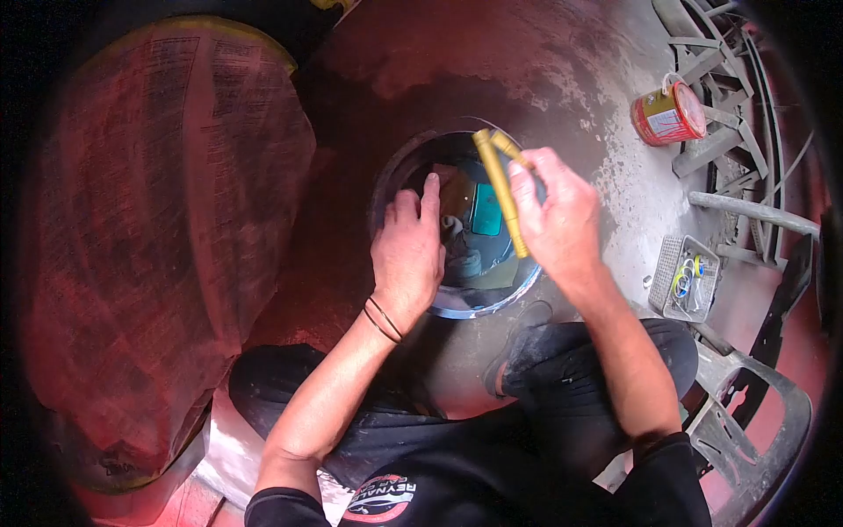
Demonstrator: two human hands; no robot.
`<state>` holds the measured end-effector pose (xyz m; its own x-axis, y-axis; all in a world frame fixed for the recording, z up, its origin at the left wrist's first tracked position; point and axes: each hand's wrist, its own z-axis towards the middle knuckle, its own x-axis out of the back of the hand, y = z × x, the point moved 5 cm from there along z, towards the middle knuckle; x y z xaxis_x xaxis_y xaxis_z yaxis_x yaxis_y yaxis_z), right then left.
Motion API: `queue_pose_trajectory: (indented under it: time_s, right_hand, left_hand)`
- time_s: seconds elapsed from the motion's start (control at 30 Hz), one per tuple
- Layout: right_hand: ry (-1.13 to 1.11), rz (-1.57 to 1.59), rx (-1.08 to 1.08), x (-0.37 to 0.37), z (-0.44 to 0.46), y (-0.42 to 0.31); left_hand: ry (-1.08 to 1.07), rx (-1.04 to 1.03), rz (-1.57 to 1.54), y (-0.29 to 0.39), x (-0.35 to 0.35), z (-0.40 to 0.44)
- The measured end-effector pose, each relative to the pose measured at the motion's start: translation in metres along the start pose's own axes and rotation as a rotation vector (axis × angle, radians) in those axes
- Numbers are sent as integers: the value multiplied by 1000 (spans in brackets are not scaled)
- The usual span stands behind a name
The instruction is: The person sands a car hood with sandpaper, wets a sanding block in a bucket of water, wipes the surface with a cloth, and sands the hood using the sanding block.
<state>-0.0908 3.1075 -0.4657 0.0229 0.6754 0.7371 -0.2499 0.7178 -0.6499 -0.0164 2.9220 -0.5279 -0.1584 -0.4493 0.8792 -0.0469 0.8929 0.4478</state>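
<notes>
"over the bucket [479,310], in the head view, what does the right hand [558,198] have?"

"a yellow tool [499,189], pinched between thumb and fingers, slanting above the bucket's mouth. i'd guess it's held there so any drips land back inside."

"and the left hand [411,233]?"

"at the left part of the bucket's mouth, index finger straight, the others bent. its palm is hidden, so i can't tell whether it grips something or is loose."

"what's in the bucket?"

"a teal block [486,211] towards the right, and below that a crumpled grey thing [463,259], maybe a rag, seemingly in water. the bucket stands just ahead of the knees, likely so both hands reach it easily."

"and around it?"

"left of the bucket, a big paper cover [132,263], yellow along its top edge, presumably a shield. right of the bucket, a basket [660,268] with what look like tape rolls [683,279], probably gathered there to keep them together. farther up on that side, a red can [654,119]."

"any writing?"

"below the bucket, the black shirt's badge [379,502] reads 'reynal…' and 'car ca…', the ends unclear. the can's label is too small to read."
</notes>
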Motion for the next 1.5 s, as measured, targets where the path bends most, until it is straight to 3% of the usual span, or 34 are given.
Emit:
queue_pose_trajectory:
  time_s: [0.1, 0.2, 0.23, 0.3, 0.37, 0.4, 0.43, 0.47, 0.53, 0.6, 0.77, 0.87, 1.0, 1.03, 1.13, 1.23, 1.33, 1.5]
  right_hand:
    - [-25, 14, 64, -16, -10, -1]
    - [-11, 19, 82, -22, -14, 1]
    - [5, 36, 87, -24, -15, 2]
    - [34, 71, 96, -29, -18, -3]
    - [-102, 271, -50, -35, -24, -5]
    - [-170, 371, -124, -38, -29, -10]
    - [-253, 524, -199, -44, -33, -18]
    - [-275, 880, -295, -56, -38, -21]
    - [-363, 1045, -418, -56, -40, -18]
    - [-428, 981, -436, -49, -36, -16]
    - [-433, 826, -509, -32, -26, -15]
    - [-471, 654, -435, -18, -12, -6]
    - [-387, 618, -394, -12, -6, -2]
    - [-379, 540, -357, -15, -6, 6]
    - [-557, 352, -321, -14, -5, 17]
    - [-696, 600, -628, -13, -6, 12]
    - [-581, 780, -695, -19, -10, 4]
    - [-438, 859, -596, -38, -21, 18]
  left_hand:
    - [-191, 119, -103, -5, -2, 6]
    - [-159, 211, -931, -10, -10, 11]
    - [-115, 186, -945, -11, -8, 10]
    - [-195, 168, -1287, -3, -10, 8]
    - [-322, 147, -1561, 11, -5, 6]
    - [-157, 95, -1479, 22, 4, 4]
    - [-135, 44, -1362, 17, -1, 2]
    - [-114, -5, -1244, 15, -1, 1]
    - [-321, 55, -1539, 9, -8, -1]
    - [-349, 89, -1488, -1, 3, 1]
    - [-161, 70, -1457, -6, 28, 10]
    - [-137, 210, -1402, -29, 28, 15]
    - [110, 91, -1003, -45, 34, 18]
    - [273, -49, -803, -51, 35, 20]
    - [-7, 155, -894, -52, 34, 15]
    - [-330, 362, -1188, -55, 33, 8]
    - [-349, 250, -1391, -61, 20, 7]
    - [-222, 276, -1420, -53, 8, 4]
